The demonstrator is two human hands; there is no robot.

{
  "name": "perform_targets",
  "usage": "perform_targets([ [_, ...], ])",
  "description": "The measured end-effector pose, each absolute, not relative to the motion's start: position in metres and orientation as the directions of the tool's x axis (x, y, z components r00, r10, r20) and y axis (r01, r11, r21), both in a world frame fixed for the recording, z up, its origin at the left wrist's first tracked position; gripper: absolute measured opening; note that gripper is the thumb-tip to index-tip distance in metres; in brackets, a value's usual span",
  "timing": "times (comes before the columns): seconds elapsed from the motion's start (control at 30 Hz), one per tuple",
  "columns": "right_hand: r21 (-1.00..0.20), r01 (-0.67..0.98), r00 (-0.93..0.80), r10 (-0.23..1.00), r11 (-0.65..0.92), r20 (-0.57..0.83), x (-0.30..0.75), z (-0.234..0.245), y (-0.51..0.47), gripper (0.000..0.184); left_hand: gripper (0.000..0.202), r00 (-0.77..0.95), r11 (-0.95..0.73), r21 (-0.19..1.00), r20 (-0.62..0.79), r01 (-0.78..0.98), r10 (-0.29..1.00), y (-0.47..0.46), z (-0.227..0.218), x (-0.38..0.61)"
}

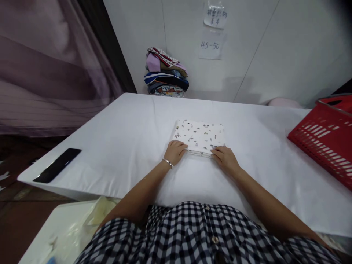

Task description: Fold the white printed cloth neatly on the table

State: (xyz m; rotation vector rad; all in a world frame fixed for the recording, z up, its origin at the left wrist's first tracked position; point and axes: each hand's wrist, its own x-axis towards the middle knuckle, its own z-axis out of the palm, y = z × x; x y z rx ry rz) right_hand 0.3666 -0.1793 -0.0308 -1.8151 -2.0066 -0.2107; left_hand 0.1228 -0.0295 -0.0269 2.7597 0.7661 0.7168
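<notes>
A folded white cloth [200,135] with small printed motifs lies flat on the white-covered table [123,146], its layers showing along the near edge. My left hand [176,151], with a bracelet at the wrist, grips the cloth's near left corner between thumb and fingers. At the near right corner, my right hand [224,157] has its fingers on top and its thumb at the edge. Both hands are closed on the cloth, and the thumbs are partly hidden.
A red plastic basket [327,135] stands on the table at the right. A black phone-like slab [57,165] lies near the left edge. Behind the table is a stack of folded fabrics [166,75] by the wall. At lower left is a white surface with a plastic bag [90,223].
</notes>
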Motion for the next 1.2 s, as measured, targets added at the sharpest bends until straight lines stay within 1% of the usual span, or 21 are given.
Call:
perform_targets([
  [0.13, -0.224, 0.966, -0.024, 0.911, 0.126, 0.412, 0.367, -0.030, -0.178, 0.026, 0.021, 0.730, -0.823, 0.356, 0.389, 0.443, 0.562, -0.030, -0.028, 0.127],
  [0.27, -0.219, 0.967, -0.022, 0.901, 0.129, 0.434, 0.364, -0.029, -0.176, 0.026, 0.019, 0.728, -0.817, 0.371, 0.384, 0.442, 0.569, -0.028, -0.029, 0.129],
  [0.4, -0.247, 0.957, 0.004, 0.846, 0.151, 0.533, 0.361, -0.033, -0.178, 0.025, 0.020, 0.717, -0.817, 0.374, 0.404, 0.438, 0.569, -0.028, -0.031, 0.133],
  [0.5, -0.217, 0.962, -0.014, 0.820, 0.168, 0.572, 0.361, -0.036, -0.180, 0.023, 0.022, 0.714, -0.828, 0.353, 0.425, 0.435, 0.556, -0.030, -0.032, 0.134],
  [0.67, -0.170, 0.961, -0.099, 0.842, 0.220, 0.531, 0.365, -0.037, -0.183, 0.023, 0.020, 0.775, -0.873, 0.326, 0.416, 0.362, 0.476, -0.028, -0.036, 0.126],
  [0.77, -0.159, 0.963, -0.108, 0.853, 0.217, 0.510, 0.366, -0.037, -0.183, 0.024, 0.020, 0.801, -0.891, 0.302, 0.405, 0.338, 0.441, -0.025, -0.036, 0.123],
  [0.93, -0.143, 0.969, -0.099, 0.850, 0.200, 0.518, 0.365, -0.037, -0.181, 0.023, 0.018, 0.796, -0.891, 0.263, 0.404, 0.371, 0.451, -0.023, -0.031, 0.126],
  [1.03, -0.144, 0.975, -0.064, 0.842, 0.167, 0.536, 0.365, -0.038, -0.182, 0.022, 0.020, 0.783, -0.885, 0.235, 0.414, 0.402, 0.465, -0.026, -0.027, 0.127],
  [1.2, -0.147, 0.976, -0.067, 0.864, 0.160, 0.499, 0.363, -0.039, -0.185, 0.024, 0.020, 0.809, -0.882, 0.218, 0.352, 0.418, 0.471, -0.031, -0.028, 0.126],
])
